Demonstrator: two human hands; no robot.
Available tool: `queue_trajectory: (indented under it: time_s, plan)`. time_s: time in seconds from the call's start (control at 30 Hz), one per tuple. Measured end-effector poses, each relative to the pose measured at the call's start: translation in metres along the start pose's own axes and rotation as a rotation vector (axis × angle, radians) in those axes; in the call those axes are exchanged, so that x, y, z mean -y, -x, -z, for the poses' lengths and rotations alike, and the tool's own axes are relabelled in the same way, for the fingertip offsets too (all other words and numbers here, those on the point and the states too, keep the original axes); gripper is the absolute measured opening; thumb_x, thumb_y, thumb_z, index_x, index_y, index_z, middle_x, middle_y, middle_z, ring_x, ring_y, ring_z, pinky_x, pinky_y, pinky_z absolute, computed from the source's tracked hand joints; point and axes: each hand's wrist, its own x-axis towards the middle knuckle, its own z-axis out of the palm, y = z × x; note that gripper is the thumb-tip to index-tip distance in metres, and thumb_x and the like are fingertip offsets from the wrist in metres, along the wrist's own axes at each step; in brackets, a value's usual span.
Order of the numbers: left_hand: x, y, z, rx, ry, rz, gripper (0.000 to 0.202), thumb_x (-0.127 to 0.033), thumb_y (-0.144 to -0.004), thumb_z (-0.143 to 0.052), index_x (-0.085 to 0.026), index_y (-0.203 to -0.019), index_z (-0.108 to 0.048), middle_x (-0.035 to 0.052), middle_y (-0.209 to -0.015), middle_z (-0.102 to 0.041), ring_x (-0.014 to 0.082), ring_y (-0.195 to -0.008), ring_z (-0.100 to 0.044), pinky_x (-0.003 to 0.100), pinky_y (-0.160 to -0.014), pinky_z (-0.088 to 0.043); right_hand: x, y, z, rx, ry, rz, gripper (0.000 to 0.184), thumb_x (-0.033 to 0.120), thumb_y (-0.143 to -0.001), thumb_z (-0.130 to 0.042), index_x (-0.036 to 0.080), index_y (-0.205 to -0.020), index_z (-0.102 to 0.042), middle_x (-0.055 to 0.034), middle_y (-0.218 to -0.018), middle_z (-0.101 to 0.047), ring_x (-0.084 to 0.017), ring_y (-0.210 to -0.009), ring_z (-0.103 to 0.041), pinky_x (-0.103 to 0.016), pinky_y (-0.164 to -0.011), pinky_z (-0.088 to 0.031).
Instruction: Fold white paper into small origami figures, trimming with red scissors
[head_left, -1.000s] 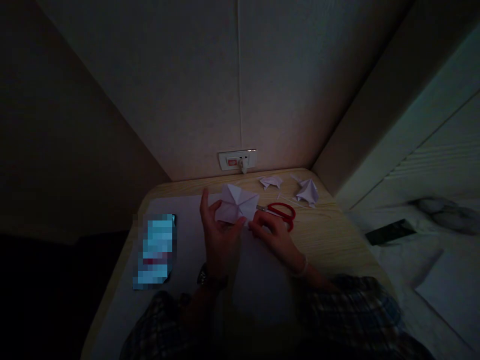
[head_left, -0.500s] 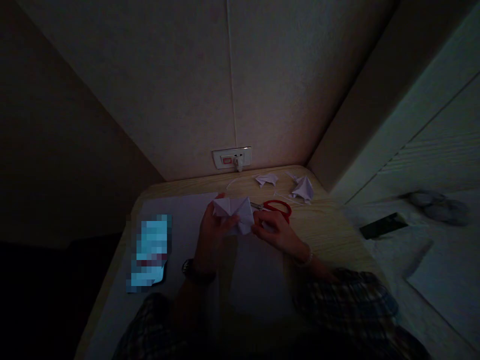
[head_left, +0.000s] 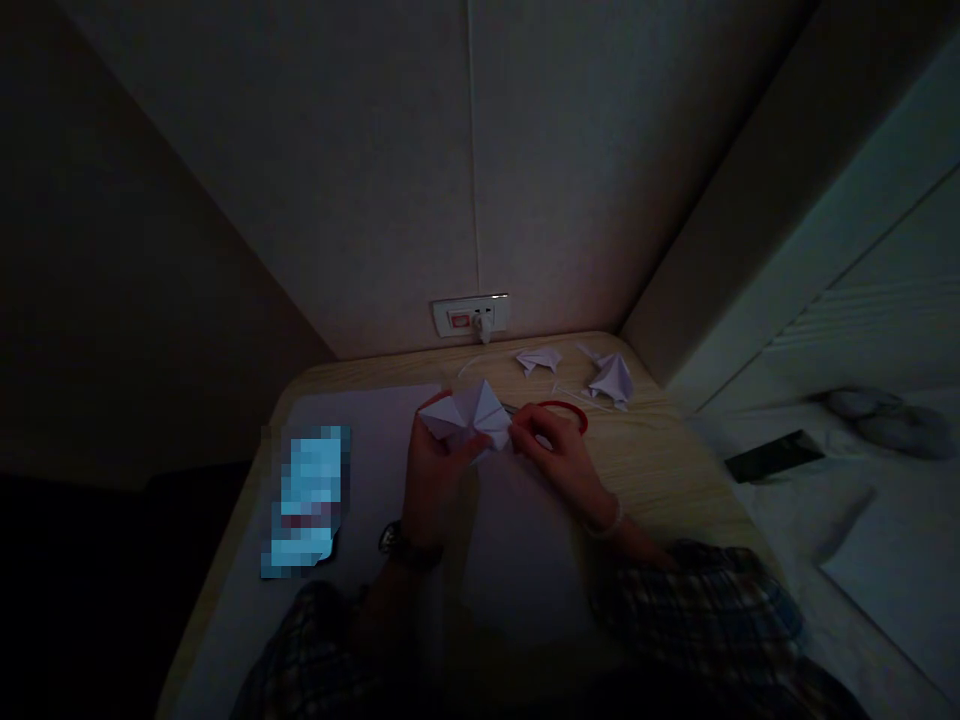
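Observation:
A folded piece of white paper [head_left: 466, 410] with pointed flaps is held up between both hands over the table. My left hand [head_left: 435, 465] grips its left and lower part, thumb across the front and fingers behind. At the paper's right edge, the thumb and fingertips of my right hand [head_left: 556, 455] pinch a corner. Red-handled scissors [head_left: 574, 408] lie just beyond my right hand, which partly covers them. Farther back rest two folded paper figures, a smaller one [head_left: 538, 359] and a larger one [head_left: 611, 380].
A phone with a lit, blurred screen [head_left: 309, 500] lies on white paper [head_left: 367, 410] at left. Another sheet [head_left: 525, 560] is under my hands on the wooden table [head_left: 660, 470]. A wall socket with a plug [head_left: 471, 318] sits behind. A dark flat object [head_left: 776, 457] lies off to the right.
The folded paper has been tilted, and one flap now points upward in its middle. My right hand has moved slightly up with the pinched corner. The whole view has shifted a little.

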Motion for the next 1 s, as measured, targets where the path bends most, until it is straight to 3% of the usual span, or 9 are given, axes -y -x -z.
queue_trajectory:
  time_s: [0.43, 1.0]
  plan:
    - [-0.0019, 0.0001, 0.0015, -0.038, -0.034, 0.033, 0.047, -0.021, -0.059, -0.084, -0.02, -0.097, -0.056, 0.0017, -0.097, -0.072, 0.018, -0.089, -0.068, 0.029, -0.079, -0.052, 0.002, 0.0018, -0.0075, 0.04, -0.088, -0.027, 0.022, 0.033, -0.096, -0.057, 0.015, -0.105, -0.064, -0.0041, -0.097, -0.068, -0.014, -0.077, -0.066, -0.033, -0.07, -0.057]
    - [-0.0019, 0.0005, 0.0017, -0.068, -0.025, 0.034, 0.047, -0.021, -0.06, -0.083, -0.019, -0.099, -0.055, 0.0025, -0.097, -0.071, 0.0179, -0.09, -0.067, 0.029, -0.08, -0.052, -0.0024, 0.0013, -0.0072, 0.07, -0.108, -0.015, 0.023, 0.033, -0.095, -0.058, 0.015, -0.11, -0.063, -0.0058, -0.104, -0.068, -0.017, -0.085, -0.067, -0.036, -0.075, -0.057]
